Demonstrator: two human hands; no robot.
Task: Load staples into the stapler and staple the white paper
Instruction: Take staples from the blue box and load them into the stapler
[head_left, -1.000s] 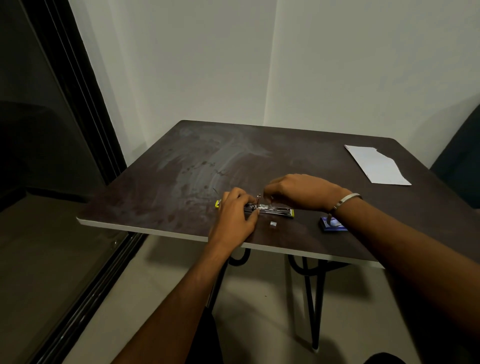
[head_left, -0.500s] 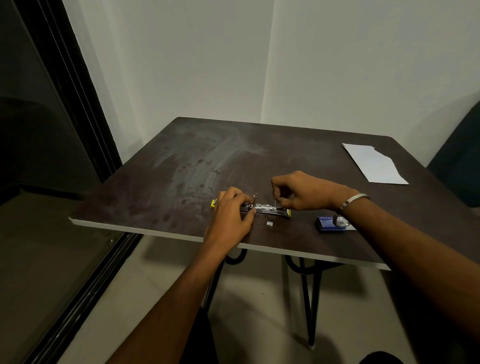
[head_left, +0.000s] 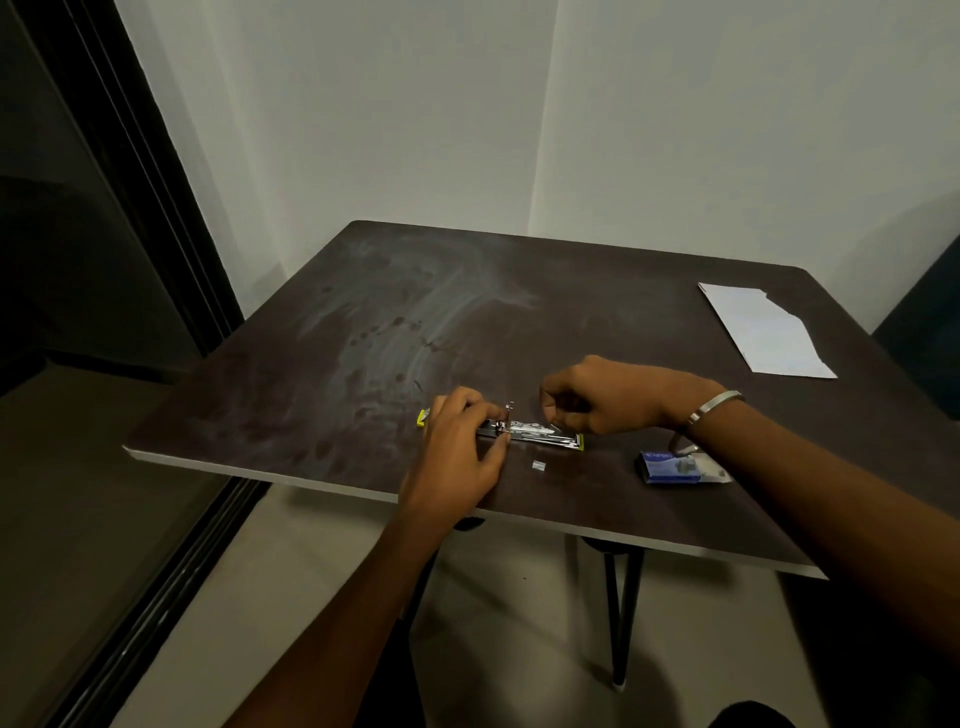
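Note:
A yellow and metal stapler (head_left: 540, 434) lies opened flat near the front edge of the dark table (head_left: 467, 322). My left hand (head_left: 460, 452) presses down on its left half. My right hand (head_left: 602, 397) hovers just above the right half of the open tray, fingertips pinched together; whether they hold staples is too small to tell. A small loose piece of staples (head_left: 538, 466) lies in front of the stapler. A blue staple box (head_left: 675, 467) sits open to the right, under my right forearm. The white paper (head_left: 763, 332) lies at the far right.
The table stands in a corner of white walls. A dark glass door frame (head_left: 156, 218) runs along the left. A dark chair or sofa (head_left: 930, 322) is beyond the table's right edge. Black table legs (head_left: 621, 618) show below the front edge.
My right hand has lifted slightly and drawn its fingers into a pinch over the stapler's right half. My left hand stays on the stapler. The camera has shifted a little.

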